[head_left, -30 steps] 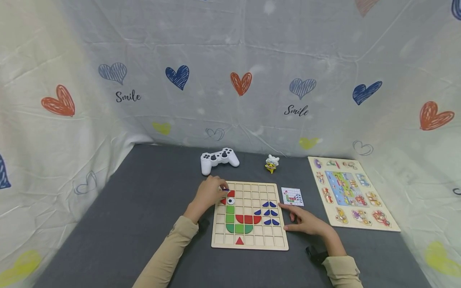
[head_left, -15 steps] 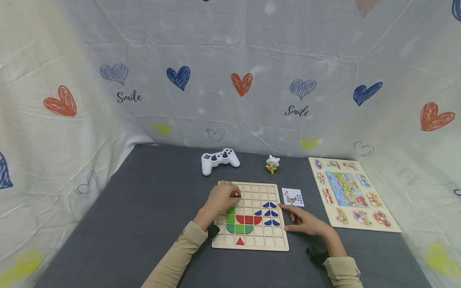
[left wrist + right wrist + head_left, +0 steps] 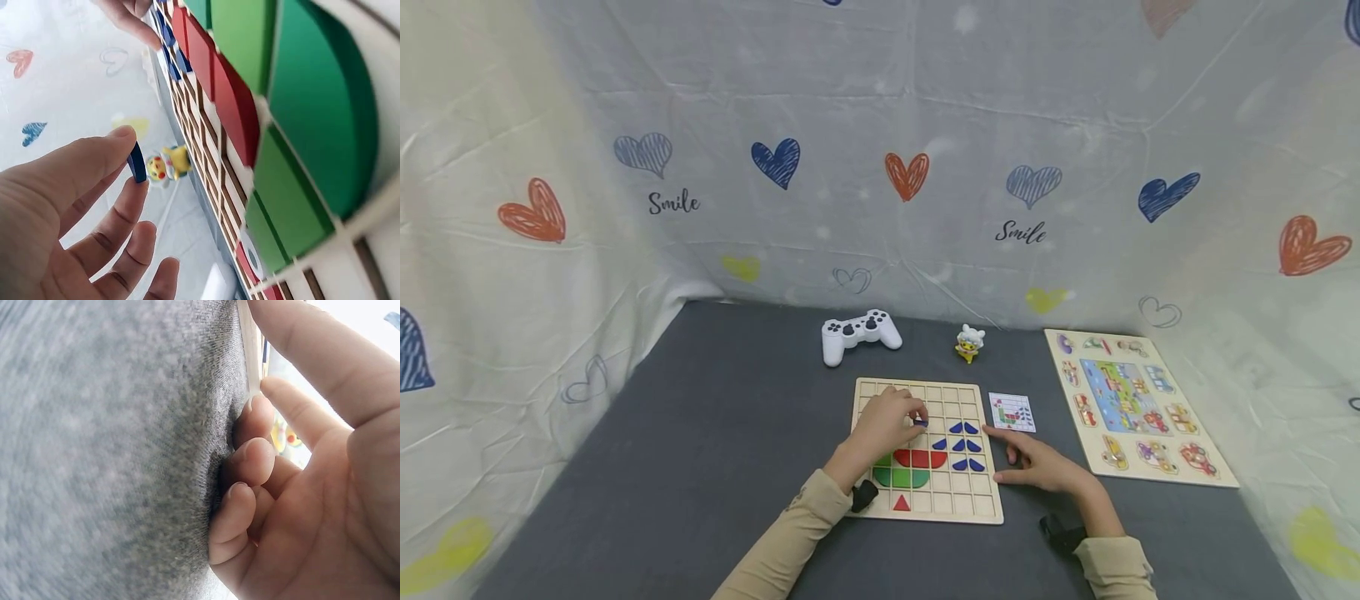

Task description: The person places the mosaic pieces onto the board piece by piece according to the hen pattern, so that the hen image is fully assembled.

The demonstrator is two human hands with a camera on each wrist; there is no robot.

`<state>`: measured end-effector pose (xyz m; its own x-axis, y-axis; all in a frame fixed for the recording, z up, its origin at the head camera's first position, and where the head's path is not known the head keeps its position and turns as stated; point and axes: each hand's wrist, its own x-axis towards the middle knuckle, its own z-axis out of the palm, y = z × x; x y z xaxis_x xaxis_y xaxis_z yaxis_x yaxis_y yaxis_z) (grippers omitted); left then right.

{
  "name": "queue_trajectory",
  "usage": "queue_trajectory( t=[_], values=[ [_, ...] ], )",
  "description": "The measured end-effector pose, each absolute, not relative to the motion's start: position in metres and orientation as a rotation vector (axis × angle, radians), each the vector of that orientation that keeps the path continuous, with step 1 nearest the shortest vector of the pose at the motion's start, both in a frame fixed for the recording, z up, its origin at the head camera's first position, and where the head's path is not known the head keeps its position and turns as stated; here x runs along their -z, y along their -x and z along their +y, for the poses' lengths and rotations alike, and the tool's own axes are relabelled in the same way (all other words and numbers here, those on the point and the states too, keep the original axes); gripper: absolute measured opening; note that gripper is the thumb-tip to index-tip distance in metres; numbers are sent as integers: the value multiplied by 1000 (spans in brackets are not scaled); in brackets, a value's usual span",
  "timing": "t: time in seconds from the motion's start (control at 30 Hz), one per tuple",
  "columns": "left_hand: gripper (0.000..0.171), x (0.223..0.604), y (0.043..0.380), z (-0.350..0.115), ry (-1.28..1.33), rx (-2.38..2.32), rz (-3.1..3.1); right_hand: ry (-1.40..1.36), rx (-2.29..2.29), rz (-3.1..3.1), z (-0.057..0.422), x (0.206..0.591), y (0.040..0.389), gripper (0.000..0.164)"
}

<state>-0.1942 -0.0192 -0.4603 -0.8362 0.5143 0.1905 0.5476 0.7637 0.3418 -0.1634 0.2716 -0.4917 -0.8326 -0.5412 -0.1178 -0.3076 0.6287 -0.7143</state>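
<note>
A wooden grid board lies on the dark table with coloured shapes set in its cells. My left hand is over the board's middle, pinching a small blue piece between thumb and index finger, other fingers loosely bent. Below it sit red pieces, green pieces and a red triangle. Several blue petal-shaped pieces fill cells at the right. My right hand rests at the board's right edge, index finger and thumb touching it, the other fingers bent against the cloth.
A small printed card lies right of the board. Behind stand a white game controller and a small yellow-and-white figurine. Farther right is a wooden picture puzzle. A heart-printed cloth hangs at the back.
My left hand has carried the blue piece from the board's upper left corner rightward and toward me, over the middle cells. The right hand keeps its place at the edge.
</note>
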Motion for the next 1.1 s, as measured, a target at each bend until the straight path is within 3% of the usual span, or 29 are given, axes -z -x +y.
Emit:
queue_trajectory(
  t=[1.1],
  values=[
    [7, 475, 156, 49, 1159, 405, -2861, 769, 1044, 2529, 270, 490, 161, 70]
  ],
)
